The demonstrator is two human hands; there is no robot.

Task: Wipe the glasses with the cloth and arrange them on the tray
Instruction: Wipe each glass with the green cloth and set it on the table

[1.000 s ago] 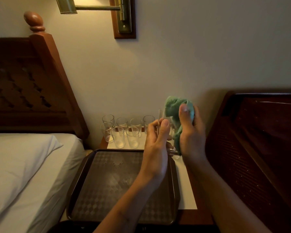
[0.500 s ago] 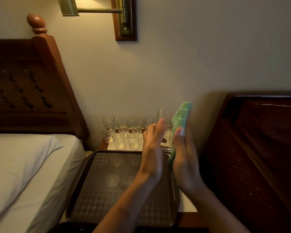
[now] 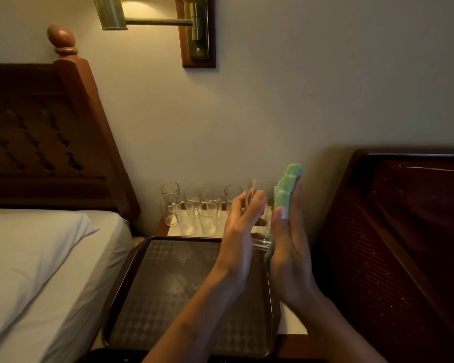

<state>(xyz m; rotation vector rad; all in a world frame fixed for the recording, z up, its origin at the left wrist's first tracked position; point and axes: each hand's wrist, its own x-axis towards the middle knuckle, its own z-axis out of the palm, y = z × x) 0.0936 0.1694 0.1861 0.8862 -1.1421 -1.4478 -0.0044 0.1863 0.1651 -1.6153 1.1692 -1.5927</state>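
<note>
Two sets of fingers are working one glass (image 3: 262,188). The left hand (image 3: 236,239) is pressing it with fingers (image 3: 256,203) straight and together. The right hand (image 3: 292,258) is lying flat on the opposite side, its thumb pinning the green cloth (image 3: 286,187) to the palm, so the cloth is sitting between palm and glass. The glass is hanging upright over the far right corner of the tray (image 3: 121,284). By my reading, the wiping step is under way. The next move is calling for a firmer one-handed grip and a gentle, upright set-down on the tray, which is carrying no glasses yet. At least seven other glasses (image 3: 194,213) are standing clustered at the counter's (image 3: 291,327) far edge, just beyond the tray.
</note>
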